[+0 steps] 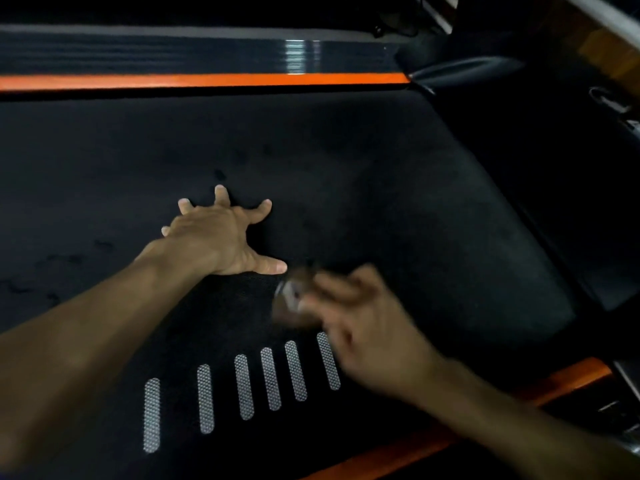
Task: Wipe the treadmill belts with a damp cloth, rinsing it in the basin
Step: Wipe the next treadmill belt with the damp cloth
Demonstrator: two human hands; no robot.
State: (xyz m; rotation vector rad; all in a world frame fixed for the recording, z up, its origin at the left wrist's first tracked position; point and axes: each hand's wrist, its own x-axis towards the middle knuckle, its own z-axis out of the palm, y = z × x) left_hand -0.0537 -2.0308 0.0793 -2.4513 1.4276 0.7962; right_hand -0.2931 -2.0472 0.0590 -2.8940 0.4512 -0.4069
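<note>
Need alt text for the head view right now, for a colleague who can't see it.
Left hand presses flat, fingers spread, on the black treadmill belt; the motion-blurred right hand grips a small cloth on the belt beside it. Orange side rails flank the belt.

No legible text, brand, number or sign appears anywhere in the view; the black textured treadmill belt carries only a row of pale grey mesh-patterned bars, which are plain marks, not characters; the orange side strip along the far edge bears no lettering; faint pale shapes on the dark glossy housing at upper right may be part of a logo, but they are too dim and cropped to read.
</note>
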